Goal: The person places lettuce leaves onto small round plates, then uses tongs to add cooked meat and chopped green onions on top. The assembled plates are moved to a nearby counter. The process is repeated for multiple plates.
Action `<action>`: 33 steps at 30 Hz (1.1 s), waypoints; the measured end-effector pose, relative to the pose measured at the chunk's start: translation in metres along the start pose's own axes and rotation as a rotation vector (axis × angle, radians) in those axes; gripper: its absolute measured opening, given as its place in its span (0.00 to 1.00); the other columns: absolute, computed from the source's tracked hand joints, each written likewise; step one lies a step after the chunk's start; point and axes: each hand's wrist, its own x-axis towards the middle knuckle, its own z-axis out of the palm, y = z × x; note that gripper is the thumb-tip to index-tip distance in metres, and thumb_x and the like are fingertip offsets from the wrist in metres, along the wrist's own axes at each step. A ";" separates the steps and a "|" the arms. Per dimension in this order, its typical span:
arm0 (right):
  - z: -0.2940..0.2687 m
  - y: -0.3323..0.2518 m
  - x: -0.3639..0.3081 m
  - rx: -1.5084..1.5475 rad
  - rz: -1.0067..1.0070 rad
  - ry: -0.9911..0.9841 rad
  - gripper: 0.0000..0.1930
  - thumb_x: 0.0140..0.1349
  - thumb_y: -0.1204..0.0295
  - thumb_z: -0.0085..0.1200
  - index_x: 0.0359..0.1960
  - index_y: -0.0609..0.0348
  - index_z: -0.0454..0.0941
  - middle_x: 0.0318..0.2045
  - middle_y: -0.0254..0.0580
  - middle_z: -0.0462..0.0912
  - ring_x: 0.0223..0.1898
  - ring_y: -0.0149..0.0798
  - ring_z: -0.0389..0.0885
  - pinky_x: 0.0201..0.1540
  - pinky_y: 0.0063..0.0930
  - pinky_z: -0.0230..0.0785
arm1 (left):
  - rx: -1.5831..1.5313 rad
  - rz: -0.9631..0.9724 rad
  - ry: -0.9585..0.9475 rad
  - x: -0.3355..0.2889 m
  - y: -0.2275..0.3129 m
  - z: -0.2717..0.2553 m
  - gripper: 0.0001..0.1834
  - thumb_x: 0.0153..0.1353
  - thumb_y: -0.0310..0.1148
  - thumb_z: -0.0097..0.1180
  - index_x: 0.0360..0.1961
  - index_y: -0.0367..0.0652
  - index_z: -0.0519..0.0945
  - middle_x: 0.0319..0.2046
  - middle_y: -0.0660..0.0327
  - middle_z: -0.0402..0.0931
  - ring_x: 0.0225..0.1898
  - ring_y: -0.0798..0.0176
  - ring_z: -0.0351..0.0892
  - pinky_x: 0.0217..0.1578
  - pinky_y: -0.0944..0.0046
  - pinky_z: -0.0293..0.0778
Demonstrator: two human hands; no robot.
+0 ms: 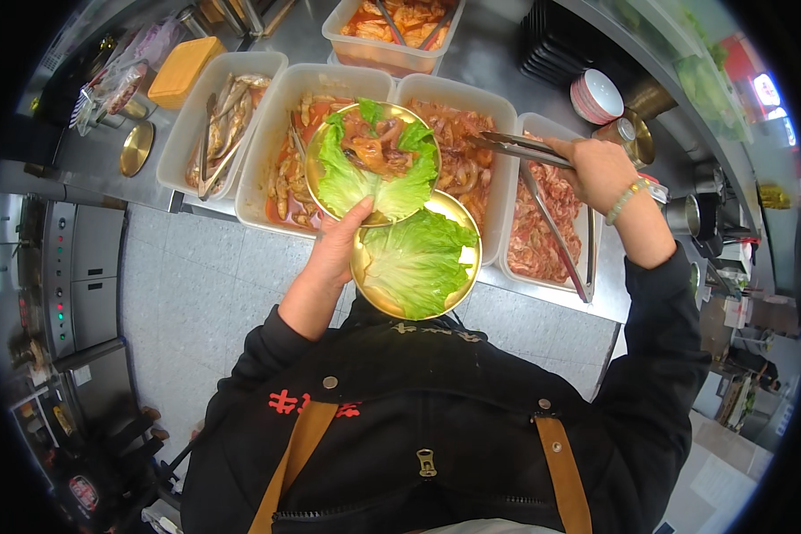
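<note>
My left hand grips the near rim of a gold plate, thumb on top. On this plate, marinated meat lies over green lettuce leaves. A second gold plate with a lettuce leaf is just below and nearer me; what supports it is hidden. My right hand is closed around metal tongs, which point left over a plastic tub of red marinated meat. Whether the tips hold any meat is unclear. The upper plate partly covers another tub of marinated meat.
At right, a tub of sliced raw meat has tongs across it. A fish-like food tub with tongs is at left. Another tub sits behind. Black trays and bowls are stacked far right.
</note>
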 end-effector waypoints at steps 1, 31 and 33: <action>-0.007 0.002 -0.004 -0.002 -0.002 0.010 0.21 0.52 0.71 0.53 0.51 0.50 0.73 0.28 0.50 0.79 0.33 0.53 0.77 0.35 0.43 0.69 | -0.009 -0.021 0.012 0.001 -0.003 0.002 0.21 0.60 0.30 0.55 0.54 0.37 0.67 0.47 0.55 0.73 0.46 0.60 0.76 0.46 0.60 0.75; -0.082 -0.075 -0.016 -0.009 -0.306 0.175 0.25 0.47 0.76 0.56 0.51 0.54 0.73 0.28 0.42 0.74 0.29 0.45 0.77 0.30 0.36 0.70 | -0.111 -0.048 -0.038 0.008 -0.011 0.010 0.19 0.61 0.29 0.53 0.53 0.38 0.67 0.45 0.55 0.74 0.43 0.60 0.78 0.43 0.61 0.77; -0.082 -0.069 -0.011 0.062 -0.319 0.211 0.27 0.47 0.76 0.57 0.53 0.54 0.71 0.29 0.43 0.74 0.29 0.48 0.76 0.31 0.38 0.68 | -0.117 -0.047 -0.036 0.008 -0.009 0.008 0.19 0.61 0.29 0.53 0.53 0.38 0.68 0.45 0.55 0.75 0.43 0.61 0.78 0.42 0.62 0.77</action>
